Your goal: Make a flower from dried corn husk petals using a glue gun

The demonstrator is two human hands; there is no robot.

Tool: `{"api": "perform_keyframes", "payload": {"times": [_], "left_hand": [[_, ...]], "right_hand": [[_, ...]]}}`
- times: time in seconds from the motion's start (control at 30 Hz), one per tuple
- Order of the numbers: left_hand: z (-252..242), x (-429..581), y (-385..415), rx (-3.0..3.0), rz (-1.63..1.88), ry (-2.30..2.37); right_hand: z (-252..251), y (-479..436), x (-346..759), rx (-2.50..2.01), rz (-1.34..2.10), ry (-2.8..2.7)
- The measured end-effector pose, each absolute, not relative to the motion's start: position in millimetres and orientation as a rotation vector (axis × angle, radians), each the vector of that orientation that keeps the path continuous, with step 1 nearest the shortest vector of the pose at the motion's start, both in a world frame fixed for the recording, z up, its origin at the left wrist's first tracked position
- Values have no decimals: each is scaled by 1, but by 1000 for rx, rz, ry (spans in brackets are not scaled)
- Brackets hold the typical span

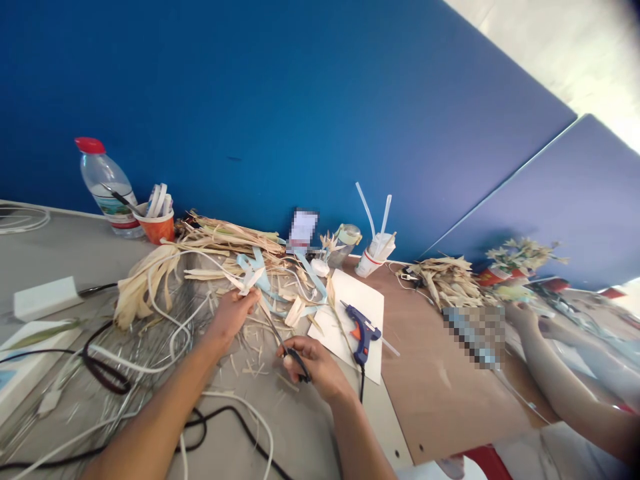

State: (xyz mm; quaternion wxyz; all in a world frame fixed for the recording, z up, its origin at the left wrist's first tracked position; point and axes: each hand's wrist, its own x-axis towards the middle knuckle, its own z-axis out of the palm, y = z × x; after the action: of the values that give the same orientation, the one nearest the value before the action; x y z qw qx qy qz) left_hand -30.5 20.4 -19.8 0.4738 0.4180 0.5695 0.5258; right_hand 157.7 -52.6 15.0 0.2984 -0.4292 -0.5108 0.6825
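Note:
My left hand (235, 317) pinches a pale, pointed piece of corn husk (253, 280) above the littered table. My right hand (313, 365) grips the black handles of a pair of scissors (275, 328). The blades point up and left, toward the fingers of my left hand; whether they touch the husk I cannot tell. Small husk scraps (253, 350) lie scattered under both hands. Light-blue ribbon (259, 263) and more husk strips are just beyond. A blue glue gun (363, 333) rests on a white board (345, 293) to the right of my right hand.
Dried husks (235, 237) are heaped at the back beside an orange cup (158, 227) and a water bottle (107, 190). White cables (175, 333) and black cords cross the left side. A phone (303, 230) leans on the blue partition (300, 100). Another person's arms (545, 360) are at the right.

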Motion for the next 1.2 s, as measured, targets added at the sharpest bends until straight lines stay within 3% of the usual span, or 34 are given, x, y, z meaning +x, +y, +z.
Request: {"api": "perform_keyframes", "payload": {"times": [1.2], "left_hand": [[-24, -36, 23, 1120, 1133, 1415]], "right_hand": [[7, -50, 160, -1194, 1876, -1402]]}}
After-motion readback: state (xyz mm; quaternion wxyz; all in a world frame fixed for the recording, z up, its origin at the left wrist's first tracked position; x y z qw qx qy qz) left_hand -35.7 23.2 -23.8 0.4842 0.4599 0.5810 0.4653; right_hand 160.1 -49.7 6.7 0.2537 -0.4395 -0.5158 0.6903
